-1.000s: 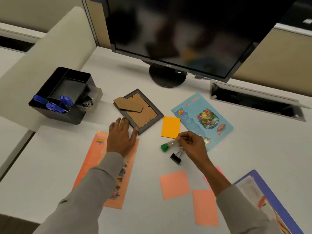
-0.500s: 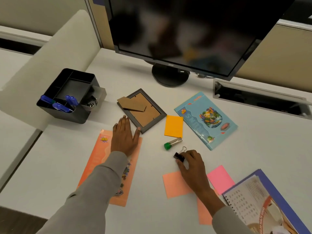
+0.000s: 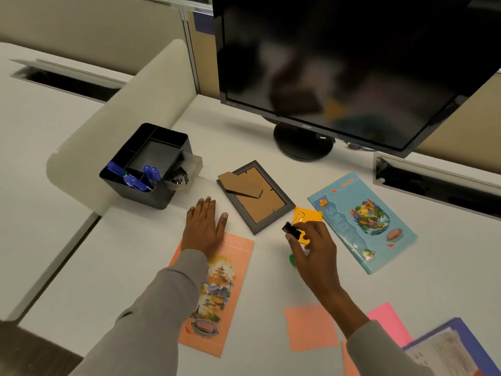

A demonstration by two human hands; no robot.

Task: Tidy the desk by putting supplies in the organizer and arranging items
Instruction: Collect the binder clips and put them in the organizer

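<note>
The right hand (image 3: 311,245) pinches a black binder clip (image 3: 292,230) between thumb and fingers, just off the near right corner of the frame (image 3: 254,196), which lies face down on the surface (image 3: 135,267). The clip's wire handles show against an orange note (image 3: 309,215) right of the frame. A green cap (image 3: 292,259) peeks out under that hand.

The left hand (image 3: 204,226) lies flat, fingers straight and slightly spread, just left of the frame, its heel on an orange leaflet (image 3: 217,294).

The black organizer (image 3: 146,198) stands farther left of the frame, holding blue markers (image 3: 151,172), with more clips (image 3: 180,177) in its open side drawer facing the frame. A blue booklet (image 3: 360,221) lies right of the frame, beyond the note.
</note>
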